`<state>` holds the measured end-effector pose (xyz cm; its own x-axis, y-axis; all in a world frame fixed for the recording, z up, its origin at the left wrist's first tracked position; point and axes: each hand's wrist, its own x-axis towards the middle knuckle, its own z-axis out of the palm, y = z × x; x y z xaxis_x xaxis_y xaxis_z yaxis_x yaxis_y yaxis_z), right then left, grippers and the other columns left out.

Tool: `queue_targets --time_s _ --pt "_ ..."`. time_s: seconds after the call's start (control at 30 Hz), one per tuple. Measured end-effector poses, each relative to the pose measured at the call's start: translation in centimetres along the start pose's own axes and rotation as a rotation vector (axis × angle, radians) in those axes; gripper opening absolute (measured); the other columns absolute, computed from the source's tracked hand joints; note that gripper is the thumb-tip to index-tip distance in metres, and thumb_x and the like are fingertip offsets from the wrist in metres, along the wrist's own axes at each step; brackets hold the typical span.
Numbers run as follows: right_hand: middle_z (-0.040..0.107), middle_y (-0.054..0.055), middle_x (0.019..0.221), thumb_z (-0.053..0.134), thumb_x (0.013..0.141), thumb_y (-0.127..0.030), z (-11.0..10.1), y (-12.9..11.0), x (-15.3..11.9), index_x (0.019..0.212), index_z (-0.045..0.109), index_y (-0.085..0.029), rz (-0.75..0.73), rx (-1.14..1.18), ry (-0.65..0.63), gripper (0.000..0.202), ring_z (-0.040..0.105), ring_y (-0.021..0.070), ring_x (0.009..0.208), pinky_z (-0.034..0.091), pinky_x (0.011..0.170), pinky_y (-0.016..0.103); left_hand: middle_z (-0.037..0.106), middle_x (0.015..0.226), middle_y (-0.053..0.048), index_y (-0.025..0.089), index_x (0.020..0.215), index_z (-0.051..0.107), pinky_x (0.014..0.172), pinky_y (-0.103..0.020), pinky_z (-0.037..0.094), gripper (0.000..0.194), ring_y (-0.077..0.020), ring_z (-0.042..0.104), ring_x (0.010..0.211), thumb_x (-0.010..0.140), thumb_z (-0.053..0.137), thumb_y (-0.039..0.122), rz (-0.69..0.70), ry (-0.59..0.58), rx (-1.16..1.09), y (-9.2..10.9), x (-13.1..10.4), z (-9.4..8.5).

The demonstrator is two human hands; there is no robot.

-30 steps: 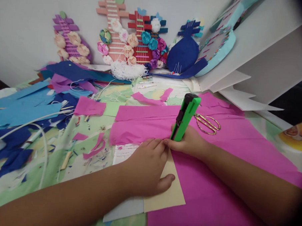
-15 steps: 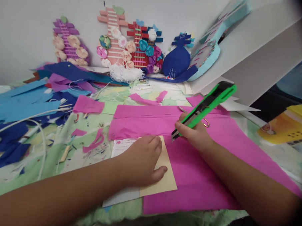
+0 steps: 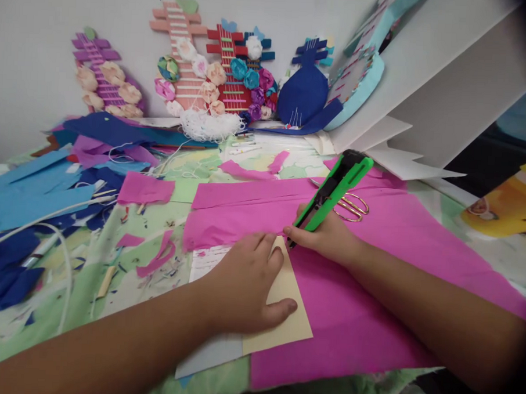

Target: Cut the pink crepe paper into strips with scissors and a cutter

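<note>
My left hand (image 3: 250, 283) presses flat on a cream card (image 3: 295, 317), its fingers and thumb spread. Under the card's left side lies a white sheet (image 3: 215, 354) with marks near its top. My right hand (image 3: 326, 234) grips a green and black utility knife (image 3: 333, 191), tilted, its tip down at the card's upper right corner. Card and knife tip rest on a large sheet of pink crepe paper (image 3: 372, 294). Gold-handled scissors (image 3: 352, 206) lie on the pink paper just behind my right hand.
Blue fabric or paper pieces (image 3: 32, 193) and a white cable (image 3: 68, 264) lie at the left. Paper-decorated instrument shapes (image 3: 182, 60) lean on the back wall. White boards (image 3: 424, 93) and a yellow container (image 3: 507, 202) are at the right.
My right hand has brought the knife left and down to the card's upper corner. More of the scissors shows. The view has shifted slightly; my left hand stays on the card.
</note>
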<state>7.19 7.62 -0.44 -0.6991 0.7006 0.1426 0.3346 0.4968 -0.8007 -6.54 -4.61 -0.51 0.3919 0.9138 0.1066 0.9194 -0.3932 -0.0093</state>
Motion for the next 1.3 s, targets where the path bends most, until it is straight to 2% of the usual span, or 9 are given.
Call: queue_targets --time_s 0.17,0.33,0.43,0.6,0.77,0.87,1.1,1.3 --pt "0.046 -0.004 0.050 0.056 0.066 -0.039 0.1 -0.1 -0.1 0.055 0.040 -0.018 0.004 -0.026 0.001 0.029 0.042 0.0089 0.048 0.033 0.045 0.022 0.040 0.122 -0.020 0.008 0.123 0.037 0.090 -0.049 0.028 0.070 -0.0353 0.036 0.110 0.074 0.039 0.058 0.000 0.017 -0.079 -0.3 0.3 -0.1" --pt "0.050 -0.002 0.053 0.057 0.066 -0.042 -0.1 -0.3 0.2 0.057 0.046 -0.017 0.027 0.102 0.039 0.028 0.047 0.0100 0.052 0.036 0.048 0.022 0.051 0.102 -0.010 0.014 0.112 0.046 0.083 -0.040 0.036 0.043 -0.0249 0.044 0.095 0.078 0.044 0.041 -0.152 0.048 -0.198 -0.6 1.4 -0.2" --pt "0.046 -0.004 0.047 0.055 0.067 -0.046 -0.2 0.0 0.6 0.059 0.047 -0.017 0.092 0.230 0.085 0.031 0.044 0.0088 0.045 0.034 0.044 0.022 0.052 0.095 -0.008 0.014 0.105 0.048 0.081 -0.038 0.037 0.036 -0.0232 0.045 0.090 0.078 0.047 0.038 -0.237 0.084 -0.209 -0.6 1.9 -0.1" --pt "0.038 -0.006 0.040 0.058 0.064 -0.048 0.2 0.7 1.4 0.054 0.042 -0.018 0.171 0.550 0.195 0.036 0.034 0.0067 0.035 0.026 0.034 0.022 0.051 0.093 -0.007 0.016 0.101 0.049 0.078 -0.038 0.038 0.042 -0.0233 0.045 0.089 0.075 0.048 0.048 -0.303 0.055 -0.218 -0.6 2.2 -0.1" --pt "0.038 -0.006 0.040 0.061 0.065 -0.042 0.2 0.6 1.8 0.055 0.041 -0.018 0.195 0.785 0.235 0.033 0.032 0.0055 0.034 0.021 0.031 0.020 0.049 0.103 -0.012 0.013 0.115 0.044 0.082 -0.045 0.035 0.067 -0.0289 0.042 0.096 0.070 0.044 0.063 -0.259 -0.001 -0.110 -0.3 1.9 -0.3" --pt "0.038 -0.007 0.040 0.061 0.065 -0.041 0.1 0.5 1.7 0.055 0.040 -0.018 0.198 0.832 0.240 0.033 0.031 0.0047 0.034 0.021 0.030 0.018 0.049 0.102 -0.013 0.012 0.114 0.045 0.080 -0.047 0.034 0.072 -0.0308 0.042 0.095 0.067 0.044 0.066 -0.282 -0.022 -0.059 -0.1 1.8 -0.4" --pt "0.040 -0.006 0.040 0.063 0.063 -0.042 0.0 0.5 1.7 0.054 0.042 -0.017 0.228 0.844 0.240 0.034 0.032 0.0044 0.034 0.022 0.031 0.018 0.049 0.091 -0.009 0.016 0.102 0.052 0.074 -0.043 0.038 0.064 -0.0277 0.045 0.087 0.064 0.046 0.068 -0.289 -0.028 -0.117 -0.4 2.2 -0.7" --pt "0.040 -0.006 0.040 0.063 0.063 -0.041 0.0 0.6 1.8 0.054 0.042 -0.016 0.206 0.881 0.247 0.034 0.032 0.0040 0.033 0.022 0.030 0.017 0.050 0.094 -0.007 0.020 0.113 0.045 0.076 -0.040 0.040 0.060 -0.0256 0.047 0.091 0.069 0.048 0.060 -0.364 -0.019 -0.207 -0.6 2.5 -0.9"
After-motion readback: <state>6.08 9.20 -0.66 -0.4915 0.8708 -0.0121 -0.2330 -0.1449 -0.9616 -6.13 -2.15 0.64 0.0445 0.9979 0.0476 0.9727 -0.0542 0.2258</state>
